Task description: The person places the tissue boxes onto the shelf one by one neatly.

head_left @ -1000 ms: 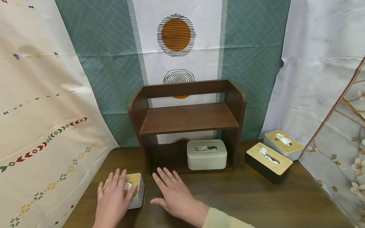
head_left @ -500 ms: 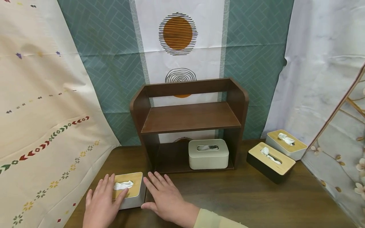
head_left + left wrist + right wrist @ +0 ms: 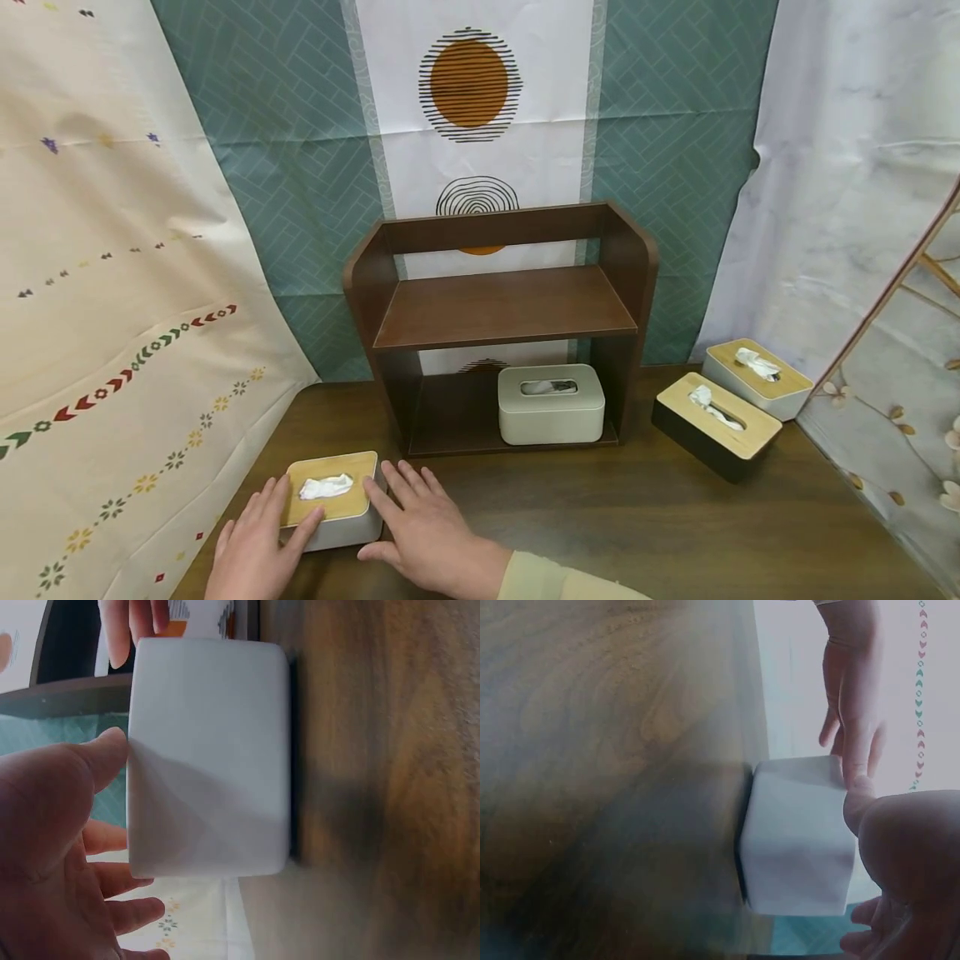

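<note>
A white tissue box [image 3: 341, 505] with a light wood lid stands on the table at the front left, a white tissue poking from its slot. My left hand [image 3: 253, 537] lies along its left side, thumb near the top front edge. On the opposite side, the right hand [image 3: 431, 529] has its fingers extended at the box's right edge. In the left wrist view, the plain white side of the tissue box [image 3: 210, 757] shows with the thumb at its top edge. The right wrist view has the right thumb [image 3: 861, 806] near the box's upper edge; whether it touches is unclear.
A dark brown two-tier shelf [image 3: 510, 308] stands at the back. On its lower level sits a pale grey-green tissue box [image 3: 551, 421]. Farther right are a black tissue box [image 3: 705, 442] with a wood lid and a white wood-lidded tissue box [image 3: 787, 404]. Patterned cloths [image 3: 300, 208] hang around the table.
My left hand has slid left off the top of the white tissue box to its left side. The right hand has moved left to the box's right edge. The view has shifted slightly.
</note>
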`<move>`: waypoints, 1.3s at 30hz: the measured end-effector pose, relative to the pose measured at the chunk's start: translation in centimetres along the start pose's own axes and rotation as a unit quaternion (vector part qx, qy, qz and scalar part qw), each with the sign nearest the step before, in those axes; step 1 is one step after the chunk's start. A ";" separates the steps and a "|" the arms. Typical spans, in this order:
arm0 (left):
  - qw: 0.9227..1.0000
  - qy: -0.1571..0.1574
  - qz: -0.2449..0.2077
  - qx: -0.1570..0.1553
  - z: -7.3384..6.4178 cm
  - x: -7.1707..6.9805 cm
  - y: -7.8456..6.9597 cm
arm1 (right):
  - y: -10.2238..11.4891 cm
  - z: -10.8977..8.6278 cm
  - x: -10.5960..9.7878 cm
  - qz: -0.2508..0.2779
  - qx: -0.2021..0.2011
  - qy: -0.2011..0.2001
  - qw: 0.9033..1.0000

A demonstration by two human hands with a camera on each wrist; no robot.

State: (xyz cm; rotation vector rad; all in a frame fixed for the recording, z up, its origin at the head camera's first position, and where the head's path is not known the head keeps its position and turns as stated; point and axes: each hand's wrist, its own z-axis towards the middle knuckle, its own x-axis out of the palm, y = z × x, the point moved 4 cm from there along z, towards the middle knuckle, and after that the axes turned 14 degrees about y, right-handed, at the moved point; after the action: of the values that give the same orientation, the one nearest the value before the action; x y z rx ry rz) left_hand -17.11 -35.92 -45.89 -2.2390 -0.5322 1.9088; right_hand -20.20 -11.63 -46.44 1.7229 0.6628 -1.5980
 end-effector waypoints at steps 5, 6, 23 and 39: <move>1.000 0.026 -0.001 -0.006 0.1 0.3 0.6 | 0.4 0.1 0.1 0.001 0.000 0.002 1.000; 1.000 0.029 -0.003 -0.005 0.1 0.3 0.7 | 0.5 0.1 0.1 0.002 0.000 0.003 1.000; 0.999 0.047 -0.003 -0.017 0.5 0.7 2.0 | 1.2 1.1 1.3 0.003 -0.008 -0.005 1.000; 0.999 0.045 -0.024 -0.018 0.6 0.8 1.9 | 2.0 1.8 1.1 -0.003 0.005 -0.010 1.000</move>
State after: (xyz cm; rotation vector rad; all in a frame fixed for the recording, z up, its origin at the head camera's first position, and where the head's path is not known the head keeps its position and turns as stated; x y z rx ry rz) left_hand -17.32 -37.48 -47.40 -2.2992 -0.6058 1.7785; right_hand -19.73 -14.36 -47.26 1.7105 0.6518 -1.6241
